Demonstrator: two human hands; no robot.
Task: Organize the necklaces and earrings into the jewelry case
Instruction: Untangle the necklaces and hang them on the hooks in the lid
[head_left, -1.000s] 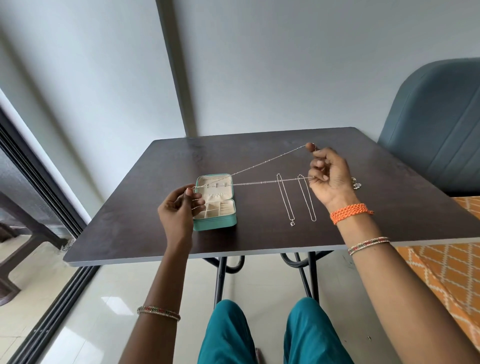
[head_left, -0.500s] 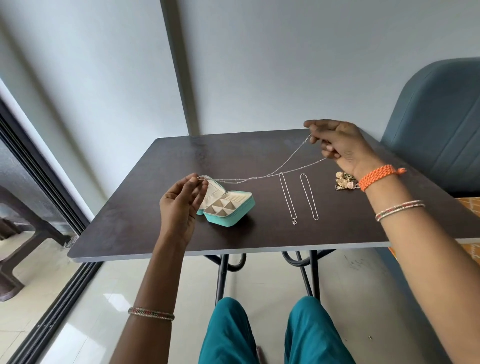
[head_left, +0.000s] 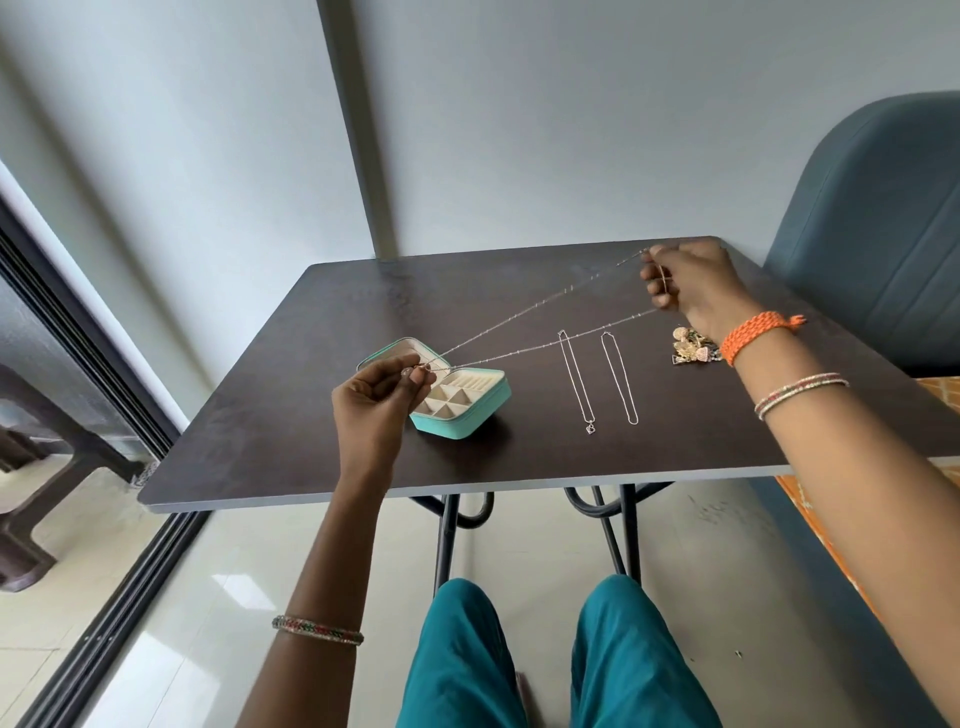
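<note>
No readable text, label, brand, number or sign anywhere in view.
</note>
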